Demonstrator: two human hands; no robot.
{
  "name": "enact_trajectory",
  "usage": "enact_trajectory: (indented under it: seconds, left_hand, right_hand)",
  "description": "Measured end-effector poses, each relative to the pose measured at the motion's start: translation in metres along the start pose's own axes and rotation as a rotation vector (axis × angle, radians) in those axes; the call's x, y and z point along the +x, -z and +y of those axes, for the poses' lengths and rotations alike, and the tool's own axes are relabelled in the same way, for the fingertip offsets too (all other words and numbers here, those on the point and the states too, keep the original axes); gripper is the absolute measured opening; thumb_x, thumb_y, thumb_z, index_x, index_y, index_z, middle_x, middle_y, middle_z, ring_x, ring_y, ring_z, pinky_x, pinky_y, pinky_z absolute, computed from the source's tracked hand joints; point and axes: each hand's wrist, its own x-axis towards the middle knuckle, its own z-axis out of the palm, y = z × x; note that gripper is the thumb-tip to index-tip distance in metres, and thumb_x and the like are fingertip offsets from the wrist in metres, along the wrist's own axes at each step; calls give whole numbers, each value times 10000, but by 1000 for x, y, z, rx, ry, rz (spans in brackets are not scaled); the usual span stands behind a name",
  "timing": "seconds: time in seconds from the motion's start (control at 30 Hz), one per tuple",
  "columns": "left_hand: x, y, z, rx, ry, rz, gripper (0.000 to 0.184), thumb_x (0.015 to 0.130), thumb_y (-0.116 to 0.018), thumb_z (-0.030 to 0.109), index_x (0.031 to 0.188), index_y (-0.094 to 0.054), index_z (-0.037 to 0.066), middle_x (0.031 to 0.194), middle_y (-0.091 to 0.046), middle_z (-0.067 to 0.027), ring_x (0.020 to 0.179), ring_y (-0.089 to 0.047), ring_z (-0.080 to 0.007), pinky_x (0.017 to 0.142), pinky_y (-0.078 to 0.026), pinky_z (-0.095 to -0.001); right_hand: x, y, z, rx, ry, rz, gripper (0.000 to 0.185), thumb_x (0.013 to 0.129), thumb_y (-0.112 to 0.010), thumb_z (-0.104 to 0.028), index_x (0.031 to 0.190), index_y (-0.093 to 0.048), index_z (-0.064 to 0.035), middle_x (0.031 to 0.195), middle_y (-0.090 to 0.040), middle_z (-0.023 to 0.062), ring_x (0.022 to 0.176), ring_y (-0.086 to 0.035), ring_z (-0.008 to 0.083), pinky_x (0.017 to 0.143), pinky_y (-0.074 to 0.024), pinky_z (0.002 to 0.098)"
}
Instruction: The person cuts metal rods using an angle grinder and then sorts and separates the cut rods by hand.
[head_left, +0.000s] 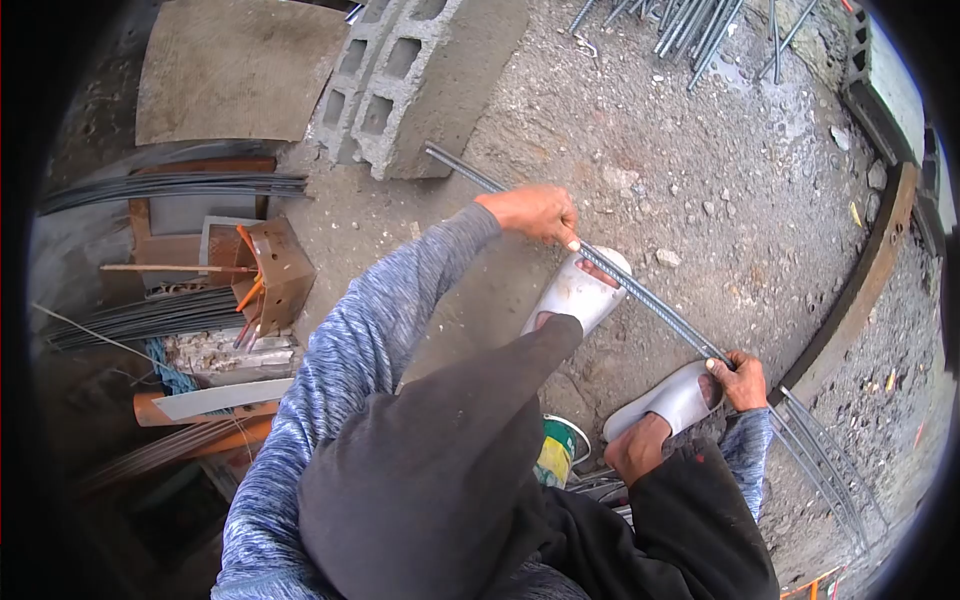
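Note:
Several thin ribbed steel rebars (pixel 660 310) run together diagonally in front of me, across my feet. My left hand (pixel 538 214) is closed around them toward their upper-left end, thumb along the steel. Farther down to the right, my right hand (pixel 738 381) grips the same rebars, with its thumb on top. Beyond that hand the rods fan apart toward the lower right. Their far upper-left end comes close to a hollow concrete block. White slides (pixel 590 300) are on my feet just beneath the rods.
Hollow concrete blocks (pixel 440 90) stand at the upper left beside a flat board (pixel 235 70). More cut rebars (pixel 700 35) lie at the top. Bundled rods (pixel 180 186) and a brown box (pixel 275 275) are at left. A curved plank (pixel 850 290) edges the gravel right. A green-yellow bucket (pixel 556 452) sits between my legs.

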Motion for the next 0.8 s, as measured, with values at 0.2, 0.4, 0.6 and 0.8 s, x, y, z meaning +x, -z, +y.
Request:
enact_trajectory:
  seconds: [0.2, 0.4, 0.6, 0.8]
  left_hand:
    - [-2, 2, 1, 19, 22, -8, 332, 885, -783, 387, 855, -760, 57, 664, -702, -44, 652, -667, -199, 603, -498, -386]
    - [0, 1, -5, -12, -16, -3, 355, 887, -785, 397, 840, -750, 48, 668, -699, -40, 637, -650, -185, 593, -491, -377]
    - [-3, 6, -10, -81, 0, -21, 370, 886, -793, 394, 833, -733, 33, 683, -680, -36, 638, -626, -182, 584, -477, -368]
    - [-9, 12, 1, -51, 79, -42, 356, 889, -792, 383, 891, -751, 30, 700, -689, -44, 658, -628, -181, 610, -477, -370]
  right_hand:
    - [4, 7, -8, 48, -34, -114, 410, 800, -830, -380, 863, -734, 13, 665, -656, 138, 641, -628, 207, 645, -498, 400]
    - [6, 5, -5, 37, -29, -118, 376, 826, -816, -358, 867, -735, 7, 681, -687, 125, 650, -648, 195, 652, -506, 383]
    - [6, 2, -18, 126, -70, -163, 327, 877, -786, -311, 854, -717, 8, 654, -703, 91, 612, -671, 177, 619, -514, 364]
    - [1, 3, -26, 151, -58, -144, 323, 884, -778, -301, 837, -705, 9, 636, -693, 94, 580, -652, 169, 595, -503, 371]
